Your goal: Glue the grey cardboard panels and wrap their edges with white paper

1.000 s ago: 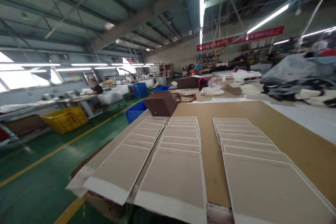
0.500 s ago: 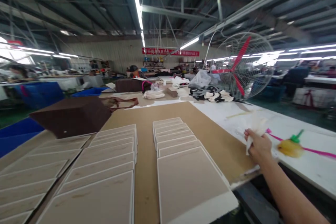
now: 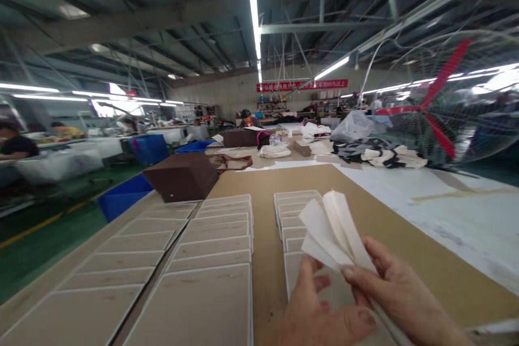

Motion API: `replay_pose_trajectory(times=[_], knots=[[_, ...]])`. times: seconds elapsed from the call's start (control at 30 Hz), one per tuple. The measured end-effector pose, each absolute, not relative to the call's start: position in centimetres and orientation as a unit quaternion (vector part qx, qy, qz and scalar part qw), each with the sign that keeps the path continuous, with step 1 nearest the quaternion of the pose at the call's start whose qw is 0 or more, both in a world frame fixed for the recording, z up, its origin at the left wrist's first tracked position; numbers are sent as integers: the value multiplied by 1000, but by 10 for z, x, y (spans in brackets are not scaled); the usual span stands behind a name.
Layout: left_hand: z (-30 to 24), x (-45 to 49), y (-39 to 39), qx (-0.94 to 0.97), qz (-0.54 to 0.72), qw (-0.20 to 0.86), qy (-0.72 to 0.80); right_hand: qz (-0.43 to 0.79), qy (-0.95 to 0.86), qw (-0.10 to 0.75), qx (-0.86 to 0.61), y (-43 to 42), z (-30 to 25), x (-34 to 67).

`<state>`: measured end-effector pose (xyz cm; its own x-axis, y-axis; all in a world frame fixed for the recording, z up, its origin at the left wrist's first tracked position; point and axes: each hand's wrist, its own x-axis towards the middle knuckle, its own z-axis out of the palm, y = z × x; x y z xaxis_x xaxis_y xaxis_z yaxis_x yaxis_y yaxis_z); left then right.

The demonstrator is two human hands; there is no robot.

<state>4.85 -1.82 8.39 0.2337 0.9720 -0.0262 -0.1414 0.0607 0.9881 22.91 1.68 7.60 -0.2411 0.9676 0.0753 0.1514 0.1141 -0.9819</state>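
Note:
My right hand (image 3: 399, 289) is closed around several folded white strips (image 3: 338, 227), paper-like or cloth-like, pinched between thumb and fingers. The strips fan out toward the upper left, and their lower ends trail beneath the hand. My left hand (image 3: 314, 308) is just left of them, thumb and fingers apart, with one fingertip close under the strips' edge; whether it touches cannot be made out. Below both hands lies a row of overlapping beige panels with white edges (image 3: 298, 208), partly covered. Two similar rows, the middle panels (image 3: 211, 297) and the left panels (image 3: 81, 308), lie farther left.
The panels lie on a brown board (image 3: 265, 178) over a white-covered table (image 3: 458, 216). A dark brown box (image 3: 182, 178) stands at the left edge, beside a blue bin (image 3: 124, 194). Cloth scraps (image 3: 393, 157) and a large fan (image 3: 425, 108) are at the right. People sit farther back.
My right hand has brought the white strips from the right side of the table to above the right-hand panels. My left hand has come into view. The view has turned left.

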Motion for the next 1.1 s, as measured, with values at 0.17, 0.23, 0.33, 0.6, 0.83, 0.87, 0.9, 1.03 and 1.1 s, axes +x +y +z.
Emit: replay_pose_trajectory(times=[0.17, 0.23, 0.33, 0.6, 0.83, 0.87, 0.9, 1.03, 1.1], knots=[[73, 64, -6, 390, 537, 674, 326, 402, -705, 351, -468, 10, 56, 194], [71, 62, -6, 321, 598, 644, 353, 361, -747, 350, -435, 9, 54, 189], [72, 51, -6, 228, 637, 649, 347, 372, -790, 318, -370, 9, 61, 194], [79, 36, -8, 291, 558, 678, 380, 421, -704, 370, -436, 24, 77, 217], [74, 50, -17, 447, 376, 708, 398, 570, -628, 342, -405, 27, 90, 188], [74, 50, -17, 440, 370, 717, 394, 583, -619, 338, -403, 28, 89, 187], [74, 50, -18, 423, 374, 727, 390, 593, -610, 339, -402, 29, 87, 186], [77, 52, -15, 337, 410, 775, 342, 603, -585, 359, -407, 33, 81, 187], [78, 52, -14, 317, 411, 789, 329, 627, -568, 350, -403, 33, 79, 187]])
